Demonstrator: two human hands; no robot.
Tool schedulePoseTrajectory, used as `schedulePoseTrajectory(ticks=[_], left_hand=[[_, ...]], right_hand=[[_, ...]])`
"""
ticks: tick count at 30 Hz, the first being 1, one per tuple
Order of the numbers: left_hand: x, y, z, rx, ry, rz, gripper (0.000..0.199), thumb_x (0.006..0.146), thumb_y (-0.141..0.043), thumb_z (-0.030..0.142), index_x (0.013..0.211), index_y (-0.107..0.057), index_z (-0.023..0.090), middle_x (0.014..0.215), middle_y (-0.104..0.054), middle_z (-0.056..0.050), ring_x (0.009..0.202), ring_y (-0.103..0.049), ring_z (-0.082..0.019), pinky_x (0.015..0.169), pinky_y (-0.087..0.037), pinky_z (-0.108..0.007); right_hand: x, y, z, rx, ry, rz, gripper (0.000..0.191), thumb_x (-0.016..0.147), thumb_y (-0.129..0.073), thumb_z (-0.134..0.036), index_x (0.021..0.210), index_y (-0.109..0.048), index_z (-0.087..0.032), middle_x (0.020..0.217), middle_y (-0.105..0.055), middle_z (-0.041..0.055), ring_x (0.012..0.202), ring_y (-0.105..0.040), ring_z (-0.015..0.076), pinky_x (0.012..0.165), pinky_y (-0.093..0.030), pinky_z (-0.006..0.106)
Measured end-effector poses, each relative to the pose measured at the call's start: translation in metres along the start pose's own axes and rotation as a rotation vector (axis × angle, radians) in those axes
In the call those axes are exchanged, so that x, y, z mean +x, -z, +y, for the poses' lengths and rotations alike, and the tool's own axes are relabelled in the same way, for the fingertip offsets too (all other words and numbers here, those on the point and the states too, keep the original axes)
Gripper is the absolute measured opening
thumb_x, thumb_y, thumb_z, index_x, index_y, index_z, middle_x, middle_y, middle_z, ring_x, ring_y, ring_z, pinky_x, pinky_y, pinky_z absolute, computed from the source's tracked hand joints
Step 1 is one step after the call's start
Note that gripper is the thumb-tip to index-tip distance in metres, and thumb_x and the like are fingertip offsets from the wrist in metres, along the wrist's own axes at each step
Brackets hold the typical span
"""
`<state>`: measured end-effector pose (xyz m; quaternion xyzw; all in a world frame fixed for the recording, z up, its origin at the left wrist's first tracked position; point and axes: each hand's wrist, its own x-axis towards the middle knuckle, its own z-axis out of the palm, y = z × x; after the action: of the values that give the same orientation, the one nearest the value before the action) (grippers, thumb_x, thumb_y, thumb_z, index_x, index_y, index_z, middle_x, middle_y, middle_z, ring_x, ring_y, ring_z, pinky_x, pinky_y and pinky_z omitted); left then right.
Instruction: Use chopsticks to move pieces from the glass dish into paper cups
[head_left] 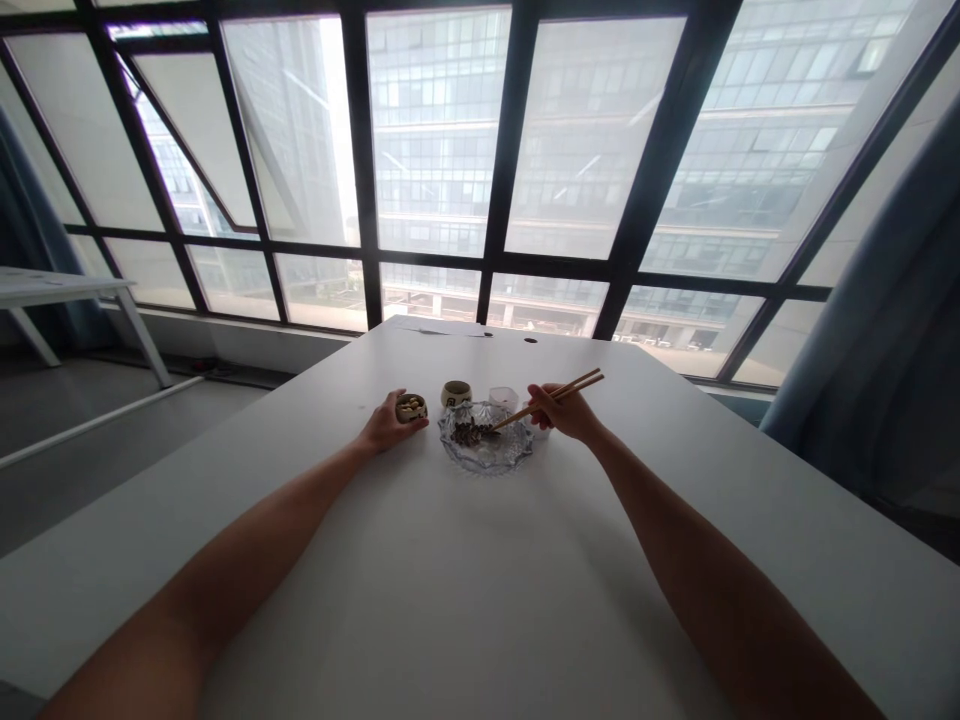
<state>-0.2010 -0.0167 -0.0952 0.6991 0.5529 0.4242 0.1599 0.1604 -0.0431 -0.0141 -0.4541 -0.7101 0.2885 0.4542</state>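
My left hand (390, 422) is wrapped round a small patterned cup (412, 408) that holds pale yellowish pieces. A pair of wooden chopsticks (551, 398) is gripped in my right hand (562, 411), with the tips down in a clear glass dish (487, 462). Dark seed-like pieces (471, 432) lie in the dish, mostly on its left side, around the tips. Behind the dish stand a second patterned cup (456, 393) and a small clear cup (503, 398). Part of another clear object under my right hand is too small to make out.
The white table (450, 600) reaches toward large windows. Papers (435, 330) lie at its far edge, near two dark round spots. Another white table (64, 287) is at the left, and a blue curtain (862, 330) hangs at the right.
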Motion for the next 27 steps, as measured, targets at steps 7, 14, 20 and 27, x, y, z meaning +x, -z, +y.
schedulePoseTrajectory(ticks=[7,14,20,27], left_hand=[[-0.0004,-0.0013,-0.0006,-0.024,-0.025,0.027,0.087,0.065,-0.08,0.058,0.134,-0.048,0.017,0.122,-0.069,-0.016,0.114,-0.066,-0.032,0.102,-0.051,-0.048],[-0.0005,-0.0008,0.001,-0.015,-0.017,0.005,0.087,0.067,-0.078,0.058,0.136,-0.047,0.015,0.124,-0.068,-0.017,0.116,-0.065,-0.032,0.103,-0.05,-0.048],[-0.0006,-0.0016,0.0019,-0.019,-0.01,0.01,0.088,0.066,-0.079,0.057,0.135,-0.047,0.013,0.125,-0.067,-0.019,0.115,-0.066,-0.032,0.103,-0.05,-0.047],[0.0009,-0.0028,-0.001,-0.023,-0.018,0.003,0.087,0.067,-0.08,0.056,0.136,-0.047,0.015,0.124,-0.067,-0.017,0.116,-0.065,-0.031,0.102,-0.051,-0.046]], right_hand=[[0.0011,0.0018,-0.0001,-0.008,0.007,0.025,0.068,0.07,-0.059,-0.085,0.066,-0.064,-0.017,0.048,-0.065,0.0052,0.036,-0.055,0.0122,0.034,-0.039,0.022],[0.0001,-0.0019,-0.0005,-0.037,-0.009,-0.043,0.066,0.07,-0.061,-0.083,0.066,-0.063,-0.017,0.051,-0.066,0.0047,0.039,-0.056,0.0118,0.036,-0.039,0.021],[-0.0035,-0.0033,-0.0081,-0.035,-0.018,-0.075,0.067,0.069,-0.061,-0.084,0.067,-0.063,-0.017,0.05,-0.065,0.0039,0.038,-0.055,0.0112,0.036,-0.038,0.02],[-0.0013,-0.0012,-0.0062,-0.057,0.002,-0.017,0.068,0.073,-0.056,-0.084,0.068,-0.063,-0.017,0.049,-0.065,0.0045,0.037,-0.054,0.0121,0.034,-0.037,0.021]])
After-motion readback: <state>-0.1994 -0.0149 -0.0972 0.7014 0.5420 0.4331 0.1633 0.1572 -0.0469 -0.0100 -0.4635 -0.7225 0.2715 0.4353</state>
